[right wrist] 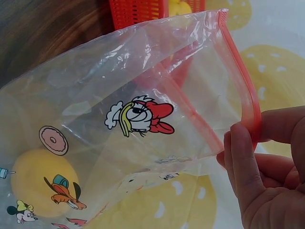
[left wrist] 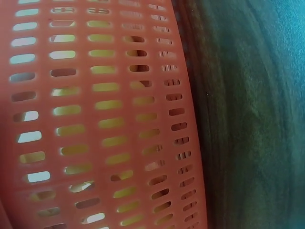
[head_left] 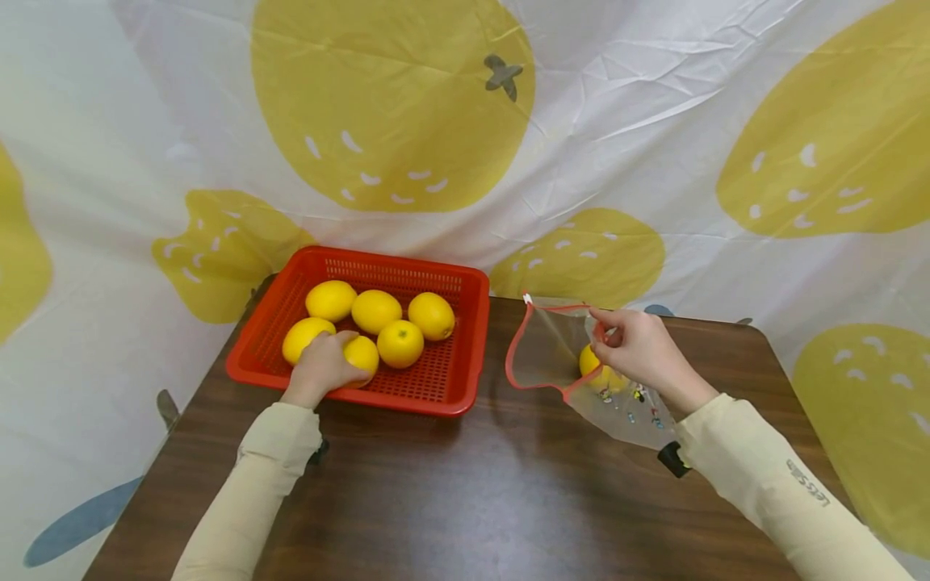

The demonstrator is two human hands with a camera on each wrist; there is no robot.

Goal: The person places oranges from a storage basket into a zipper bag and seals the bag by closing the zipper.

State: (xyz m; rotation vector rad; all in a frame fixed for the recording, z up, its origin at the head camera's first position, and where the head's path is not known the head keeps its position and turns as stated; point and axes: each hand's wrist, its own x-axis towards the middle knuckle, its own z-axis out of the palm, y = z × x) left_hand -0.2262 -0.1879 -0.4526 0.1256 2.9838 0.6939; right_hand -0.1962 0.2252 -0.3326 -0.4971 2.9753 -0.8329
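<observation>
A red slotted basket (head_left: 465, 290) stands on the dark wooden table (head_left: 472, 484) with several yellow lemons in it. My left hand (head_left: 323, 367) reaches into the basket and grips the nearest lemon (head_left: 363, 353). My right hand (head_left: 639, 347) pinches the red zip rim of a clear cartoon-printed bag (head_left: 552, 347) and holds its mouth open toward the basket. One lemon (head_left: 590, 361) lies inside the bag, also visible as a yellow lemon (right wrist: 40, 183) through the plastic bag (right wrist: 143, 119) in the right wrist view. The left wrist view shows only the basket's wall (left wrist: 95, 119).
A white cloth with large yellow fruit prints (head_left: 392, 105) hangs behind and around the table. The table's far right corner (head_left: 748, 331) lies just beyond the bag. Bare tabletop stretches between my two arms toward the near edge.
</observation>
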